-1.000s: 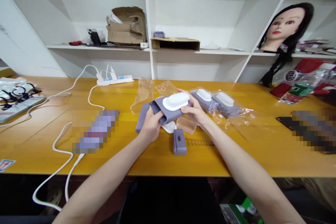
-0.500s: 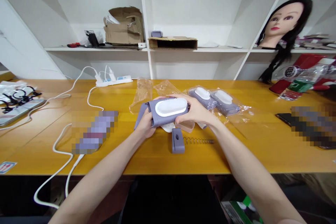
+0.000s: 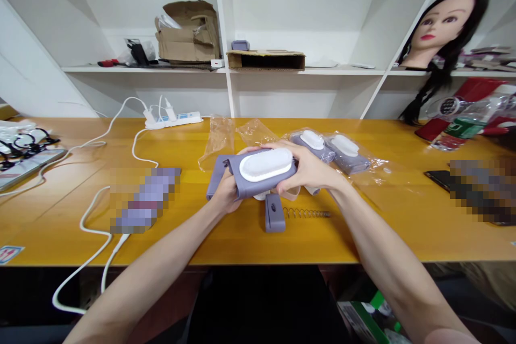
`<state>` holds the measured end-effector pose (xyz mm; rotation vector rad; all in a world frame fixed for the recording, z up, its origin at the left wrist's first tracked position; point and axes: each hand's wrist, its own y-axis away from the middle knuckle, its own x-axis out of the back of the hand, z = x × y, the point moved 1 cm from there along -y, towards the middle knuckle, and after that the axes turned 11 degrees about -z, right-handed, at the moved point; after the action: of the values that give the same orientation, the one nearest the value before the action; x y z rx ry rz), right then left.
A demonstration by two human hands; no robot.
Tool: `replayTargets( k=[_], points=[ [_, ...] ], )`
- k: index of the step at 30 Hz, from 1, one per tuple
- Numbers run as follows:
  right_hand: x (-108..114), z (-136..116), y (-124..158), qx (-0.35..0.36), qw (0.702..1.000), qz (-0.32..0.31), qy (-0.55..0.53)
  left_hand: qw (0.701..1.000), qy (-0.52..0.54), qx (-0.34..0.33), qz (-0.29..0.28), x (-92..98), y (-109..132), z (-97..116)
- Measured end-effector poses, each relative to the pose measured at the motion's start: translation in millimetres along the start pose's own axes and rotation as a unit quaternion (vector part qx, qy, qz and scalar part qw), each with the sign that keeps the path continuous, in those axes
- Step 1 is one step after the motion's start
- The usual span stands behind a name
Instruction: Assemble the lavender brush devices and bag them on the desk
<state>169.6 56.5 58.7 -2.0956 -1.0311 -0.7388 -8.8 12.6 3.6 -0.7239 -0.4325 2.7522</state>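
Note:
Both hands hold a purple-grey plastic housing [image 3: 258, 189] above the table, its white oval piece [image 3: 266, 164] facing up. My left hand [image 3: 226, 193] grips the housing's left end, fingers partly hidden beneath it. Over the right end wraps my right hand [image 3: 312, 167], thumb at the near side and fingers along the back edge. Behind the left hand lies another flat purple piece [image 3: 215, 176]. Just in front of the housing stands a small purple part [image 3: 275, 215] with a dark slot. A metal coil spring [image 3: 307, 214] lies to its right. Pale pieces under the housing are mostly covered.
Two similar purple units [image 3: 309, 141] with white ovals sit in clear plastic behind the right hand. Plastic bags [image 3: 221, 137] lie at the back. A phone [image 3: 151, 199] with a white cable is left, a dark phone [image 3: 437, 178] right. A power strip [image 3: 177, 120] stands by the shelf.
The housing and both hands have shifted slightly right, with the housing a little more tilted. My grip stays the same. The whole view has moved a little.

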Motion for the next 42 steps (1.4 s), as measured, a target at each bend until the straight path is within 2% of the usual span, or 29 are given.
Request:
replayTargets(
  k=[5,10,18,20,23,25,29,33,40,42],
  points=[
    [0.2,0.8,-0.2,-0.011,1.0,-0.006,-0.01,0.999,0.0,-0.01,-0.031,-2.0,1.6,0.0],
    [-1.7,4.1,-1.4,-0.018,1.0,0.01,-0.017,1.0,0.017,0.014,-0.003,-5.7,-0.2,0.6],
    [1.5,22.5,-0.9,-0.03,0.998,0.021,-0.041,0.998,0.023,0.054,0.036,-4.4,-5.0,3.8],
    [3.5,25.1,-0.1,-0.025,0.998,-0.002,-0.054,0.999,-0.004,0.029,0.022,-5.5,-3.2,3.7],
    [5.3,28.5,1.0,-0.031,0.993,-0.04,-0.109,0.993,-0.098,-0.067,-0.01,-9.3,3.0,5.8],
    [5.8,31.4,1.9,-0.039,0.985,-0.046,-0.16,0.978,-0.168,-0.115,-0.043,-12.5,8.5,8.5],
    [4.0,38.0,4.1,-0.047,0.962,-0.05,-0.263,0.944,-0.267,-0.164,-0.104,-17.2,18.5,12.7],
    [-1.1,44.2,6.5,-0.068,0.937,-0.067,-0.337,0.909,-0.348,-0.205,-0.104,-20.8,24.7,14.0],
    [-3.8,52.3,9.7,-0.109,0.93,-0.046,-0.348,0.941,-0.265,-0.189,-0.092,-24.8,27.4,14.5],
    [-1.2,48.1,8.0,-0.099,0.938,-0.038,-0.33,0.957,-0.223,-0.16,-0.094,-25.0,24.3,14.0]
  ],
)
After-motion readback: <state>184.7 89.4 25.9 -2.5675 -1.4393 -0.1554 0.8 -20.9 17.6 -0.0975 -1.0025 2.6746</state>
